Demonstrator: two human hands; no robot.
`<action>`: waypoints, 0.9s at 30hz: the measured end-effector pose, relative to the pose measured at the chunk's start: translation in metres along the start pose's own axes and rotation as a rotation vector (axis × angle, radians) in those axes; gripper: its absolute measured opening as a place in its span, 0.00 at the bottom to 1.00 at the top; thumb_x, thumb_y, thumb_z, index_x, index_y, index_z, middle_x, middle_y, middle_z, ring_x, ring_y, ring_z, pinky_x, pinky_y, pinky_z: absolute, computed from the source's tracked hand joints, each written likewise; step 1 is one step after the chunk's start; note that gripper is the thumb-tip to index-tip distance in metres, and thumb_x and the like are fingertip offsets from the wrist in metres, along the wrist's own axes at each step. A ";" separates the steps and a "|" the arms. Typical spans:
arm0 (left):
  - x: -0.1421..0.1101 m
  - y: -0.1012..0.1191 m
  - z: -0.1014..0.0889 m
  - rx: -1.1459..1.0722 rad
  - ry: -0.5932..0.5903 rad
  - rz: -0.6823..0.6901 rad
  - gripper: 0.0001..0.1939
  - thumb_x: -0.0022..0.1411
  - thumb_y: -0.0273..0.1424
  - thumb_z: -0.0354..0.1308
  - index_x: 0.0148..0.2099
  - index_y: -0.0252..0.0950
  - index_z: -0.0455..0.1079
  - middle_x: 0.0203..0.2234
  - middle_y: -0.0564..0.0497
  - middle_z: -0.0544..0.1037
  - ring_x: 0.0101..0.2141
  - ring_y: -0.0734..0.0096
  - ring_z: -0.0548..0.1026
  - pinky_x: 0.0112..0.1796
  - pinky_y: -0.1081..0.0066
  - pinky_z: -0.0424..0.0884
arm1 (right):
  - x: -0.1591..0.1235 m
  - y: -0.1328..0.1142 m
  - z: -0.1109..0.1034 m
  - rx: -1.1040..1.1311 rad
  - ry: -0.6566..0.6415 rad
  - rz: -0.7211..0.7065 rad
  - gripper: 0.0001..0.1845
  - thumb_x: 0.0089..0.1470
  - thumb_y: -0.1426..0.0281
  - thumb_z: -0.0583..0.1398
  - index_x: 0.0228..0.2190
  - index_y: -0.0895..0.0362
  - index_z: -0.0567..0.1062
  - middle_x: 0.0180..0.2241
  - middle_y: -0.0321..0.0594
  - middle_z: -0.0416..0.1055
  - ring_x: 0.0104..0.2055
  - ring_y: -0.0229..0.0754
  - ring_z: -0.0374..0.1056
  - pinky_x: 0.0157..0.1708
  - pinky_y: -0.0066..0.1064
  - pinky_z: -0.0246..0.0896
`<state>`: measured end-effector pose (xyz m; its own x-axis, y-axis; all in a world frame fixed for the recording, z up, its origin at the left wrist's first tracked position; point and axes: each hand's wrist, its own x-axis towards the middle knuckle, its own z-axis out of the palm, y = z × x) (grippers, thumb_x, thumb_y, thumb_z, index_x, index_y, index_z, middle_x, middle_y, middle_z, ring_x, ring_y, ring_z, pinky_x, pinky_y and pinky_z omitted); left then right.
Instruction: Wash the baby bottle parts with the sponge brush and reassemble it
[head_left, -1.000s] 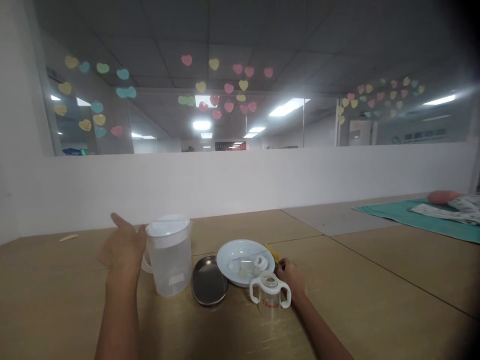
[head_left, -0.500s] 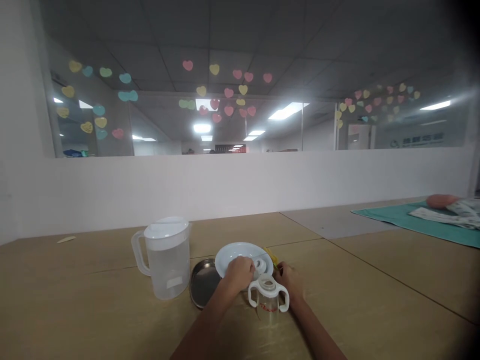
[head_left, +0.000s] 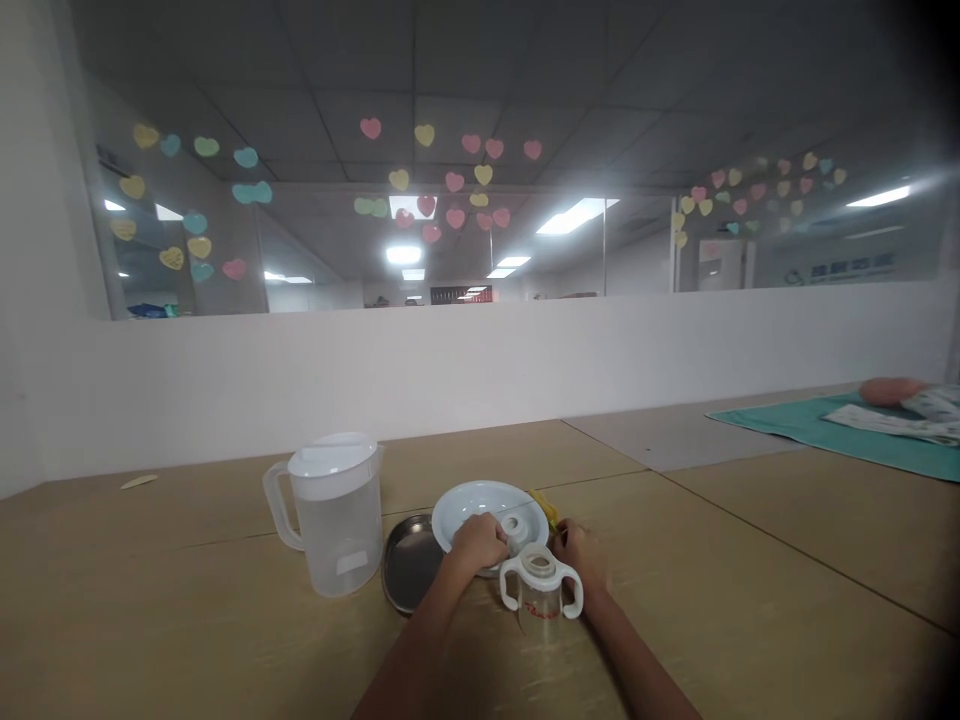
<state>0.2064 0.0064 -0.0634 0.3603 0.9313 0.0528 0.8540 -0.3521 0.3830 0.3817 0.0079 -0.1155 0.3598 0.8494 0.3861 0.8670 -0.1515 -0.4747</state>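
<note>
My left hand (head_left: 480, 542) is closed on a white bottle collar (head_left: 514, 528) with a round hole, held over the near rim of a pale blue-white bowl (head_left: 491, 492). My right hand (head_left: 579, 550) is beside the bowl's right edge, its fingers closed at the end of a thin yellow thing (head_left: 545, 506), whose kind I cannot make out. Between my forearms stands a clear baby bottle (head_left: 541, 603), upright and uncapped, with two white handles and red lettering. Neither hand grips the bottle.
Left of the bowl lies a dark metal tray (head_left: 412, 562). Further left stands a translucent lidded jug (head_left: 336, 525). On the right, a teal cloth (head_left: 787, 425) bears a patterned white cloth and a pinkish object (head_left: 892, 390). A white wall (head_left: 450, 370) closes off the table's far side.
The white collar in my left hand has tipped slightly, so its hole shows more plainly. Both hands stay in nearly the same place. The view has shifted a little.
</note>
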 end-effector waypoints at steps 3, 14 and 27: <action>-0.004 0.001 -0.004 0.035 0.032 -0.008 0.10 0.52 0.28 0.54 0.37 0.37 0.74 0.39 0.47 0.78 0.42 0.60 0.73 0.41 0.68 0.64 | -0.001 0.001 -0.005 0.046 0.025 0.108 0.21 0.51 0.72 0.49 0.45 0.60 0.72 0.35 0.50 0.74 0.35 0.47 0.70 0.30 0.32 0.57; -0.004 -0.007 -0.024 -0.023 0.284 -0.103 0.14 0.64 0.29 0.43 0.48 0.37 0.65 0.42 0.46 0.75 0.46 0.64 0.71 0.45 0.66 0.61 | 0.012 0.005 -0.036 0.253 0.199 0.179 0.23 0.55 0.64 0.46 0.45 0.55 0.73 0.42 0.46 0.73 0.35 0.45 0.69 0.34 0.34 0.55; 0.003 -0.005 -0.037 -1.349 0.374 0.041 0.14 0.54 0.37 0.58 0.37 0.31 0.71 0.36 0.44 0.77 0.37 0.70 0.75 0.41 0.72 0.69 | -0.005 -0.009 -0.030 0.116 0.380 -0.588 0.18 0.55 0.71 0.49 0.40 0.49 0.76 0.37 0.39 0.74 0.40 0.40 0.65 0.52 0.37 0.42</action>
<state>0.1895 0.0139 -0.0309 0.0731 0.9673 0.2429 -0.2455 -0.2186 0.9444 0.3820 -0.0097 -0.0894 -0.0432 0.5354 0.8435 0.9197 0.3511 -0.1758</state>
